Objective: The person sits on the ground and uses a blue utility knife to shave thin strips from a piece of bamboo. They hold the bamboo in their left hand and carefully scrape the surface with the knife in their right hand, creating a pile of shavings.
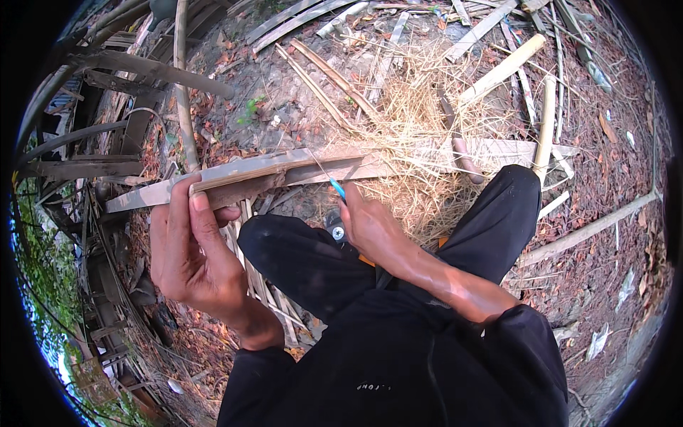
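Note:
My left hand [191, 249] grips the near end of a long flat bamboo slat [299, 169] that runs left to right above my knees. A thin sliver is lifted off the slat's top edge by my thumb. My right hand [371, 226] is closed on a small blue-handled knife [338, 189], its tip at the slat's lower edge near the middle. Both knees in black trousers are raised below the slat.
A heap of pale bamboo shavings [420, 121] lies beyond the slat. Split bamboo poles [501, 70] and sticks are scattered over leaf-strewn dirt at the top and right. A pile of old bamboo strips [107, 135] and greenery sits at the left.

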The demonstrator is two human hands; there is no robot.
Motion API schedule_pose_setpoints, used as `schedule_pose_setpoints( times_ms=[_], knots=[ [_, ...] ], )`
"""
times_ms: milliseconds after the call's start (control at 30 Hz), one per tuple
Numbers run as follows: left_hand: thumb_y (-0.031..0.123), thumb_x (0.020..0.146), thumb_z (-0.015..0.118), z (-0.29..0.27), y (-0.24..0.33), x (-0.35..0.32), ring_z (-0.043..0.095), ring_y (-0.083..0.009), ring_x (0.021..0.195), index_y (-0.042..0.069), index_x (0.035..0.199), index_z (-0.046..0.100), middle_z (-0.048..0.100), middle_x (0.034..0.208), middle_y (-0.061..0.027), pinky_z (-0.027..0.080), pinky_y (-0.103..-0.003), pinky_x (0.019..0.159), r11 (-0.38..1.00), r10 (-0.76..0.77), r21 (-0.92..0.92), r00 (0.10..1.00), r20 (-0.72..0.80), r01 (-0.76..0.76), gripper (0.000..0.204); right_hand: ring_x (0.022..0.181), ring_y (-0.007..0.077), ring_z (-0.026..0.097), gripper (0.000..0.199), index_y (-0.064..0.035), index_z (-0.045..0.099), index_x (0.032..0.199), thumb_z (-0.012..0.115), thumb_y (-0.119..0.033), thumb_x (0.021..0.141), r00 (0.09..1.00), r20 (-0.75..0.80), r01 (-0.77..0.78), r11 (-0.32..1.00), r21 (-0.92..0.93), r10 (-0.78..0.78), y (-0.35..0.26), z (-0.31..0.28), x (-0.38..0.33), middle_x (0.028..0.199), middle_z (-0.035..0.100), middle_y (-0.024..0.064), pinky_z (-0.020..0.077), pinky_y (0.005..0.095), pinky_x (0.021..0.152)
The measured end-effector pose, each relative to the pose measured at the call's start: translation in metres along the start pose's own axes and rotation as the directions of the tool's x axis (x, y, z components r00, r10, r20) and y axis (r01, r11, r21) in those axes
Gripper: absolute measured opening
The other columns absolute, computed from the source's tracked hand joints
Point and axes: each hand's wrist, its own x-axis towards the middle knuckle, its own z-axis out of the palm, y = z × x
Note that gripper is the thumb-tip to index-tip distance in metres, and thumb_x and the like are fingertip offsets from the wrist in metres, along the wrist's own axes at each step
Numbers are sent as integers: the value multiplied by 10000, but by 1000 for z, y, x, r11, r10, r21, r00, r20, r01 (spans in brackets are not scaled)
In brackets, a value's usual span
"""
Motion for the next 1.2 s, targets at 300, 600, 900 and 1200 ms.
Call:
schedule_pose_setpoints(
  times_ms=[300,600,900,1200],
  knots=[
    [-49,901,525,29,7,-6,579,-126,568,-128,1032,634,581,774,-113,467,-209,474,999,-20,32,996,-85,23,188,501,419,551,182,5,416,995,495,-153,950,995,-90,44,998,33,-41,12,-1,14,530,518,219,398,498,460],
    [-65,892,528,29,8,-17,575,-121,541,-131,1020,640,587,757,-117,465,-212,456,996,-35,79,995,-94,42,183,508,427,563,212,29,435,1034,506,-147,938,996,-80,37,999,-11,-38,21,7,10,527,537,236,430,516,471],
    [-66,886,558,-3,22,-22,600,-113,554,-108,1027,645,604,762,-111,467,-214,461,994,78,78,996,-50,-74,171,549,454,570,271,72,482,1013,496,-191,950,999,-21,34,997,-62,-36,-5,-18,-16,544,543,263,434,520,556],
    [-77,886,546,17,49,-31,585,-128,558,-123,1032,636,603,788,-127,490,-227,468,994,95,57,993,-65,-91,177,621,445,617,331,75,471,993,411,-250,985,962,25,-265,952,-154,272,94,-8,-46,623,588,272,487,518,555]
  ],
)
